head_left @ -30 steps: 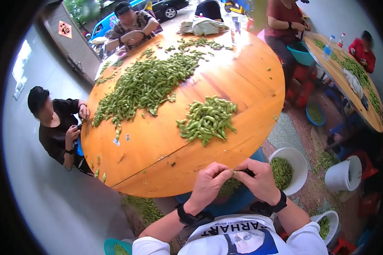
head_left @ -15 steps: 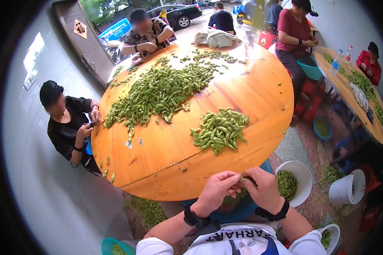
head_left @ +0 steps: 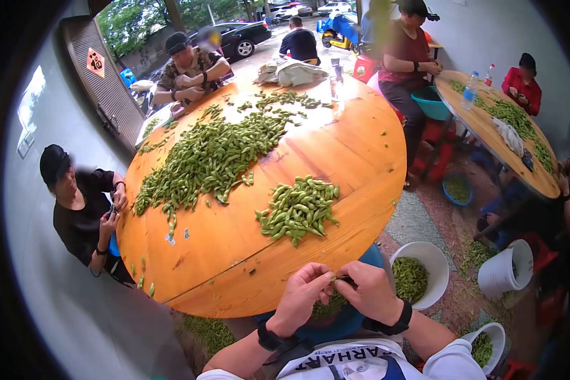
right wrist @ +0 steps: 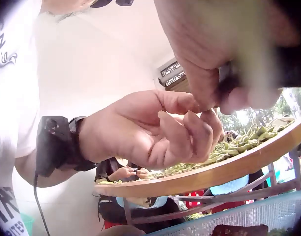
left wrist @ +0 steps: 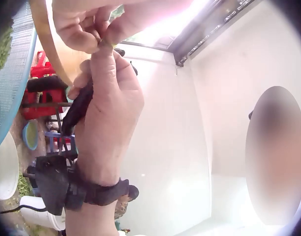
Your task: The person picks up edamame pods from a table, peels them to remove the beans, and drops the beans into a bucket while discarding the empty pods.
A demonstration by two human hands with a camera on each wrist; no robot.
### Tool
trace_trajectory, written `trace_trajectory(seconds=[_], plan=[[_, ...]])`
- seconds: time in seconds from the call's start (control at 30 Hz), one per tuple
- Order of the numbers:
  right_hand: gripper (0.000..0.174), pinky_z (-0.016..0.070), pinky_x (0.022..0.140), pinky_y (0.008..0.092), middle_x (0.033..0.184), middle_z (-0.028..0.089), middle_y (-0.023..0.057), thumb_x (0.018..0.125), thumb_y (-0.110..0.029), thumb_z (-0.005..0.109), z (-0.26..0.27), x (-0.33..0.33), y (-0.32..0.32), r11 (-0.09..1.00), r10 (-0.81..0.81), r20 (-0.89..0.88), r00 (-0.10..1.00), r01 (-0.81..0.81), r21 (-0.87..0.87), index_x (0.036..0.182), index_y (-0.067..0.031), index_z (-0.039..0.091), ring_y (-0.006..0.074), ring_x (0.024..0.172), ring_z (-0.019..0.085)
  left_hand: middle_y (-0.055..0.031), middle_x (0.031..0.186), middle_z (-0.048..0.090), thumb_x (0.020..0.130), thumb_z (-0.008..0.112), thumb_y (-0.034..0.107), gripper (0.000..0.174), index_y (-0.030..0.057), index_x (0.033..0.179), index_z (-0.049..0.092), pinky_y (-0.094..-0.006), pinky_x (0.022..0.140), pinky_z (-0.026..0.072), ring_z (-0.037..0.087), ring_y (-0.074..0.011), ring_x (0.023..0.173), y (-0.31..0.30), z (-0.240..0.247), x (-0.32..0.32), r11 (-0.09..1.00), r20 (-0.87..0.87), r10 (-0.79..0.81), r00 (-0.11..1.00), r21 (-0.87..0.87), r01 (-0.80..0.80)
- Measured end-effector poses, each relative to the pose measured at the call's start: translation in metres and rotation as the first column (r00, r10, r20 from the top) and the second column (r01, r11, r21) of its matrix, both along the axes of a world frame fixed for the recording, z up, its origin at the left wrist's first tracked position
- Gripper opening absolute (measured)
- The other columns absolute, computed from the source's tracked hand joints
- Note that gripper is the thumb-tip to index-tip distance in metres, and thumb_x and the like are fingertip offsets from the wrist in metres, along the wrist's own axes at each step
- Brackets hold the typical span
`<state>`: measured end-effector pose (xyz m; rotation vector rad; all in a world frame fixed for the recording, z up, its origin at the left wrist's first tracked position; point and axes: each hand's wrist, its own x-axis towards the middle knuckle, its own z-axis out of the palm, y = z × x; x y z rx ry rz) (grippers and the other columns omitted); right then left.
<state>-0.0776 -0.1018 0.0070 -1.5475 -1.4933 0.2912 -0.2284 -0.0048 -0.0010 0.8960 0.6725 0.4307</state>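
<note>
In the head view the left hand (head_left: 304, 297) and right hand (head_left: 372, 292) meet fingertip to fingertip, just off the table's near edge. The left thumb and index finger pinch a small greenish piece, probably a bean pod (left wrist: 106, 44), mostly hidden by the fingertips. Curled around a dark object (left wrist: 80, 109), the right hand brings its thumb against the same spot. The right wrist view shows the left hand (right wrist: 140, 130) with its other fingers bent. Beyond the hands, a small heap of green pods (head_left: 297, 209) lies on the round wooden table (head_left: 234, 247).
A larger pod pile (head_left: 202, 152) covers the table's far left. Beneath the hands is a blue basin (head_left: 342, 326); a white bucket (head_left: 438, 278) of pods stands right. People sit around this table and a second one (head_left: 538, 180). A cloth (head_left: 291, 71) lies at the far edge.
The head view has shifted, so table and piles appear displaced. Both hands stay together near the table's edge, their fingertips slightly rearranged.
</note>
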Motion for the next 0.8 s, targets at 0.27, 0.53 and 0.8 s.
trace_trajectory(seconds=[0.27, 0.53, 0.8], plan=[[0.011, 0.0509, 0.059, 0.0372, 0.075, 0.063, 0.0147, 0.080, -0.008, 0.070, 0.007, 0.004, -0.001, 1.000, 0.026, -0.108, 0.994, -0.025, 0.014, 0.086, -0.0014, 0.064, 0.0317, 0.067, 0.065, -0.0021, 0.084, 0.064, 0.100, 0.058, 0.015, 0.014, 0.0027, 0.105, 0.061, -0.0199, 0.056, 0.0478, 0.061, -0.0077, 0.071, 0.005, 0.005, 0.000, 0.991, -0.084, -0.123, 0.989, 0.037, 0.127], [0.007, 0.0503, 0.059, 0.0377, 0.071, 0.062, 0.0155, 0.079, -0.005, 0.065, -0.003, 0.046, -0.033, 0.975, -0.214, -0.003, 0.977, 0.213, -0.058, 0.085, -0.0021, 0.062, 0.0308, 0.063, 0.064, -0.0062, 0.083, 0.065, 0.090, 0.069, 0.013, 0.013, 0.0034, 0.100, 0.066, -0.0291, 0.063, 0.0516, 0.063, -0.0189, 0.068, -0.011, 0.000, -0.016, 0.343, -0.333, -0.176, 0.927, 0.861, 0.374], [0.017, 0.0493, 0.081, 0.0491, 0.091, 0.064, 0.0237, 0.079, 0.000, 0.055, -0.056, 0.117, -0.089, 0.766, -0.431, 0.376, 0.820, 0.553, -0.327, 0.095, 0.0030, 0.059, 0.0416, 0.091, 0.063, -0.0139, 0.085, 0.064, 0.087, 0.066, 0.004, 0.018, 0.0007, 0.104, 0.065, -0.0341, 0.067, 0.0519, 0.064, -0.0250, 0.073, 0.042, 0.035, -0.012, 0.264, -0.363, 0.045, 0.931, 0.903, 0.339]])
